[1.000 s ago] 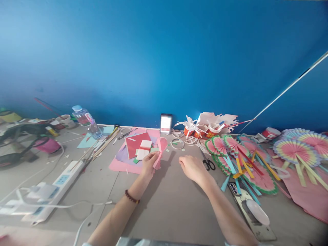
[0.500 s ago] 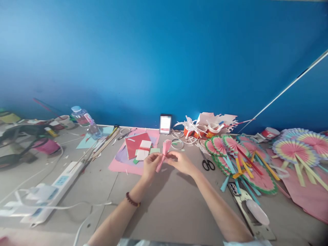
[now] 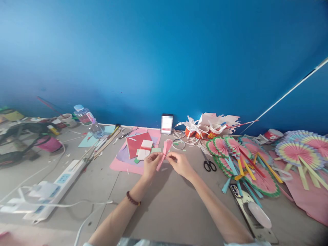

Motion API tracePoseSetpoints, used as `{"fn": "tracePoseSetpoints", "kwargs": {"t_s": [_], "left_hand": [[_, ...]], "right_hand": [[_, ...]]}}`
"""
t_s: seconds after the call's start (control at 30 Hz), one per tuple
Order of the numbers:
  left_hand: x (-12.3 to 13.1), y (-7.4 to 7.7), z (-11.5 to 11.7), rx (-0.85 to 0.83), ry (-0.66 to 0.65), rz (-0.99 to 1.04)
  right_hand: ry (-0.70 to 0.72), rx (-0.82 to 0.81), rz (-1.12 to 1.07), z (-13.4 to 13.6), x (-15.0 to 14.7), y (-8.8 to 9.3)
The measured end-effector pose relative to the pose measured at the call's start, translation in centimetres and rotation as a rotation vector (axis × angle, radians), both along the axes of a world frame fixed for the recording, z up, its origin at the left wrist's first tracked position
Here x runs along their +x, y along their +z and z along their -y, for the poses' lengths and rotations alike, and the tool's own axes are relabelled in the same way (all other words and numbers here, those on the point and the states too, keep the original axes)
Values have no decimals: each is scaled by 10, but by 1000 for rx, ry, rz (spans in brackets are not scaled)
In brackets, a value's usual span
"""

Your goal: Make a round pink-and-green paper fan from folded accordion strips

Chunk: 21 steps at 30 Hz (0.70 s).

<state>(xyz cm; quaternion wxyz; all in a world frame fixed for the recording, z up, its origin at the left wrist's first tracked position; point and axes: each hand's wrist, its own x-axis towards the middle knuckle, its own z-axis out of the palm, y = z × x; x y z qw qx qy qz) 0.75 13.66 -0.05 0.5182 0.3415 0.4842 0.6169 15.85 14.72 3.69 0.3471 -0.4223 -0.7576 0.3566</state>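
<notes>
A pleated pink paper piece (image 3: 164, 153), pinched at its middle like a small fan, is held above the grey table (image 3: 164, 208). My left hand (image 3: 151, 164) grips its lower left side with closed fingers. My right hand (image 3: 180, 164) pinches it from the right at the waist. A bead bracelet sits on my left wrist. Just behind the hands lie red, pink and purple paper sheets (image 3: 135, 147) with small white and green pieces on top.
Black scissors (image 3: 209, 165) lie right of my hands. Several finished paper fans (image 3: 238, 153) pile up at the right. A phone (image 3: 166, 123) leans on the blue wall, cups (image 3: 205, 130) beside it. A bottle (image 3: 88, 120), sticks and a power strip (image 3: 51, 191) occupy the left.
My right hand came in from the table to pinch the pink pleated piece, which my left hand lifted and centred. In the last half second the hands barely moved.
</notes>
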Motion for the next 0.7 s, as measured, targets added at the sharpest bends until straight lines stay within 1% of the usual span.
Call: {"fn": "tracePoseSetpoints", "kwargs": {"t_s": [0.27,0.43,0.53,0.6,0.7], "left_hand": [[1,4,2,-37,-33,5],[1,4,3,-53,-35,58],[2,6,3,-57,-13,74],[2,7,3,-57,-1,63],[2,8,3,-31,-19,36]], "right_hand": [[-12,26,-7,-3,3,3],[-16,13,-13,-3,4,4],[-1,24,-15,-2,3,4],[-3,19,-12,-2,3,4],[-23,7,-1,-2,4,5]]}}
